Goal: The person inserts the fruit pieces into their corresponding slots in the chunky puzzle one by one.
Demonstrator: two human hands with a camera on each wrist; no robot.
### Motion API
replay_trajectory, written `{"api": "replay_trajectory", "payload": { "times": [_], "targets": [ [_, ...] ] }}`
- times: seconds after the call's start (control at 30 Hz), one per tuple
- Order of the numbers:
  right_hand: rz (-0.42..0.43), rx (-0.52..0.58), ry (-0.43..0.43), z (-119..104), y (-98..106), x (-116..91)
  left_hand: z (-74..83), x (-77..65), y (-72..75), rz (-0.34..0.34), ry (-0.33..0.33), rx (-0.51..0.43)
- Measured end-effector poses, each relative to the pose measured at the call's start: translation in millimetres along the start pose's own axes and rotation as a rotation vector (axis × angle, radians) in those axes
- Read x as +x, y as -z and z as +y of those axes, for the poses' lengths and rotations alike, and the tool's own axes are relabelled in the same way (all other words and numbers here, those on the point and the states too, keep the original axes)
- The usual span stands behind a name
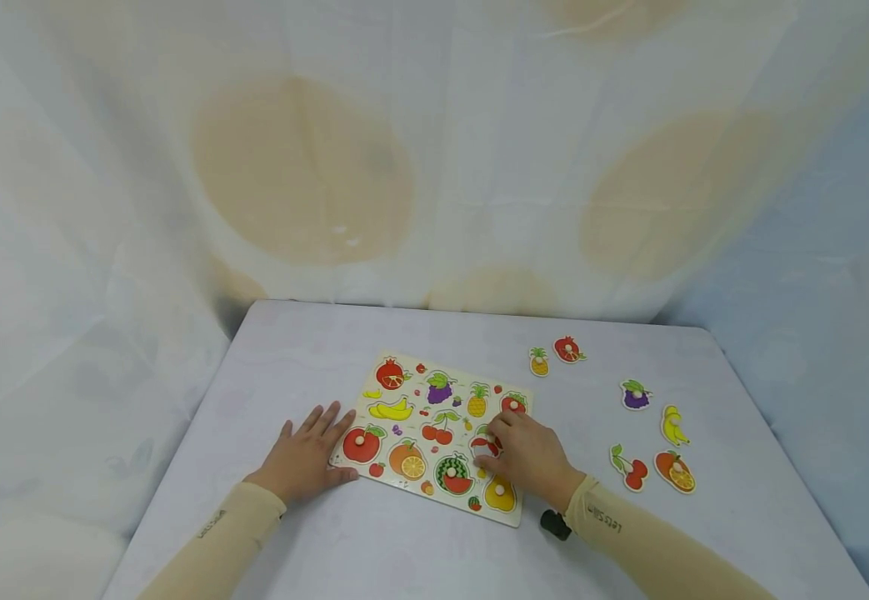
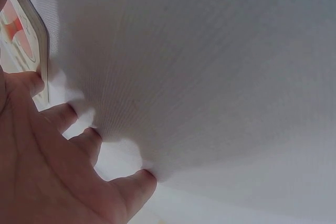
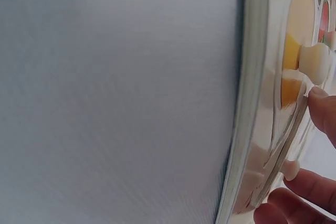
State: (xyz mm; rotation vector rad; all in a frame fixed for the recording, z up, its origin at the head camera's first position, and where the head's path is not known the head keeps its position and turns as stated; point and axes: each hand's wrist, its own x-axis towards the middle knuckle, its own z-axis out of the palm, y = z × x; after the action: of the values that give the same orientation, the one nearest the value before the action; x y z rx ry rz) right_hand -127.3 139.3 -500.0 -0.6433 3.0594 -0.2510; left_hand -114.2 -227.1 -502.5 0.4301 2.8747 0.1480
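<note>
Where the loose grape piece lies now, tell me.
In the head view, the loose grape piece lies on the table right of the puzzle board, just above and left of the loose banana piece.

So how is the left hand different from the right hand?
The left hand is spread out, while the right hand is curled and pinches a piece.
The left hand is at the left edge of the board, with some fingertips on the table; the right hand is over the board's right side.
Both come out of tan sleeves with dark writing.
</note>
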Motion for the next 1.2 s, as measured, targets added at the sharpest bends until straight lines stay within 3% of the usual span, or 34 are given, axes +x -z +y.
{"api": "replay_trajectory", "payload": {
  "times": [0.97,1.2],
  "targets": [
    [-0.025,0.070,-0.031,4,-2,7,-1.0,0.9,-1.1,0.006,0.002,-0.001],
    [-0.050,0.088,-0.108,12,9,8,-0.2,0.9,-0.3,-0.001,0.001,-0.004]
  ]
}}
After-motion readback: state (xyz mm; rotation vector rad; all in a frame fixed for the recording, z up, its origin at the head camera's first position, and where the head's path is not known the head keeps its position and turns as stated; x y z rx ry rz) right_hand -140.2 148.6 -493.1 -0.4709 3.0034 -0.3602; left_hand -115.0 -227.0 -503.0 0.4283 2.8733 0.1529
